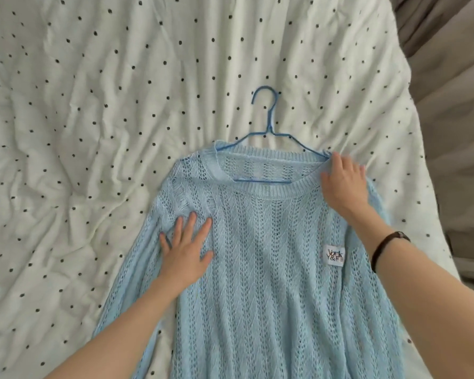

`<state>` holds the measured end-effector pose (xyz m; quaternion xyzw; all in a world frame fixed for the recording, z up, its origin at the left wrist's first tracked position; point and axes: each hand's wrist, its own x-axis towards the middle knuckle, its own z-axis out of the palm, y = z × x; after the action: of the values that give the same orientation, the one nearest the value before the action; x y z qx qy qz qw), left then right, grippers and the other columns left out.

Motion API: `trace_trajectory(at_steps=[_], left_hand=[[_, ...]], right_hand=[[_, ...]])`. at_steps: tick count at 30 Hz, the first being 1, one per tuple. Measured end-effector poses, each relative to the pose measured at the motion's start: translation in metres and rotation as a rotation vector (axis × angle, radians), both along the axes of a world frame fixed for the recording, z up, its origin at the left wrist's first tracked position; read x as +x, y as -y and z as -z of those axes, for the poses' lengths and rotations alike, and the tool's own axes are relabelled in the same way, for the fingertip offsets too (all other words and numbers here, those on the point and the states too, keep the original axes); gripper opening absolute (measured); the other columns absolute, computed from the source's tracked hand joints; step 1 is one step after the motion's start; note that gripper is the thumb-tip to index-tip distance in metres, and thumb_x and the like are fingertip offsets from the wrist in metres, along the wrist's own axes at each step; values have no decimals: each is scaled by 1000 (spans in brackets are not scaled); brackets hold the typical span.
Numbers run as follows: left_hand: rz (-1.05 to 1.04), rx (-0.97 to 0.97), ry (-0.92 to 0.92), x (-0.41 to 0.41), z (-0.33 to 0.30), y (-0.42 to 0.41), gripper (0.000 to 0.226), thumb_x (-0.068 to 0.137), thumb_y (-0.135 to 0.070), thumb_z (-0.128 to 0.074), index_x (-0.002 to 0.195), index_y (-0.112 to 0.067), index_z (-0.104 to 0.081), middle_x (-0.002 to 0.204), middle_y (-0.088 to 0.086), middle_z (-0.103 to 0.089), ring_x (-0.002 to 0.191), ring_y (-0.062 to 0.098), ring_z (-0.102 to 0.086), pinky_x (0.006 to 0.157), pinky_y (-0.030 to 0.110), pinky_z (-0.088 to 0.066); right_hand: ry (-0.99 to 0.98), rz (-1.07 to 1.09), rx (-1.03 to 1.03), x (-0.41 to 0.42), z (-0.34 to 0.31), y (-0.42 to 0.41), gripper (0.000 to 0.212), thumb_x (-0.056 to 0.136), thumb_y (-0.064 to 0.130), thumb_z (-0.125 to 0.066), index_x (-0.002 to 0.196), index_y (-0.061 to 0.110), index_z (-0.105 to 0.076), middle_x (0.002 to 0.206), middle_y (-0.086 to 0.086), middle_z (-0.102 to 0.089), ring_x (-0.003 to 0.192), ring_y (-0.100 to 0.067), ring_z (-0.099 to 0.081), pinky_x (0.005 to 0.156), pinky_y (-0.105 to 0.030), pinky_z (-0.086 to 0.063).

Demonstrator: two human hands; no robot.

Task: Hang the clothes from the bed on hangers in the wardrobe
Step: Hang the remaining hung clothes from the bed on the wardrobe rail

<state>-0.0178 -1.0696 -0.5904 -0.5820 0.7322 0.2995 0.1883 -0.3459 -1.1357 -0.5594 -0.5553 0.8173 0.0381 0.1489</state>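
Observation:
A light blue open-knit sweater [263, 255] lies flat on the bed, front up, with a small white label on its chest. A blue wire hanger [268, 124] sits inside its neckline, the hook pointing away from me and both shoulders tucked under the knit. My left hand [186, 250] presses flat on the sweater's left chest with fingers spread. My right hand [342, 184] grips the collar at the sweater's right shoulder, where the hanger's arm goes in.
The bed is covered by a crumpled white quilt with black dots [93, 105]. A brown-grey blanket [454, 91] lies along the right edge. A dark strap is on my right wrist.

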Motion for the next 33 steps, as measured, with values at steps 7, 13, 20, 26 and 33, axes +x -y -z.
trace_trajectory(at_steps=[7, 13, 20, 26, 33], left_hand=[[-34, 125, 21, 0, -6, 9, 68, 96, -44, -36, 145, -37, 11, 152, -4, 25, 140, 22, 24, 109, 58, 9], [-132, 11, -54, -10, -49, -6, 51, 98, -35, -35, 146, -32, -19, 157, 2, -2, 144, 22, 6, 114, 53, 3], [-215, -391, -367, -27, -135, -14, 43, 90, -15, -51, 132, -8, -48, 144, 21, -34, 135, 38, -27, 109, 57, -21], [-20, -685, -460, -58, -237, -3, 38, 90, -1, -51, 128, -2, -50, 125, 21, -52, 120, 39, -45, 102, 60, -26], [272, -612, -814, -85, -309, -88, 21, 97, -15, -41, 88, -9, -59, 84, 4, -57, 80, 29, -55, 74, 40, -42]], right_hand=[[137, 73, -55, 1, -9, 3, 32, 98, 19, -35, 111, 0, -56, 113, -16, -53, 106, -32, -47, 92, -41, -32], [348, 245, -158, 13, -56, -40, 23, 95, 20, -48, 103, 3, -60, 104, -11, -58, 93, -26, -52, 92, -42, -37], [492, 365, -282, 19, -138, -135, 12, 92, 21, -53, 92, 12, -61, 92, 2, -54, 88, -19, -52, 93, -47, -40], [407, 372, -495, 8, -237, -225, 7, 90, 12, -56, 87, 9, -62, 86, 5, -53, 82, -17, -51, 87, -42, -38], [322, 542, -744, 4, -333, -363, 3, 83, 10, -65, 81, 12, -66, 80, 8, -56, 80, -18, -56, 85, -42, -42]])
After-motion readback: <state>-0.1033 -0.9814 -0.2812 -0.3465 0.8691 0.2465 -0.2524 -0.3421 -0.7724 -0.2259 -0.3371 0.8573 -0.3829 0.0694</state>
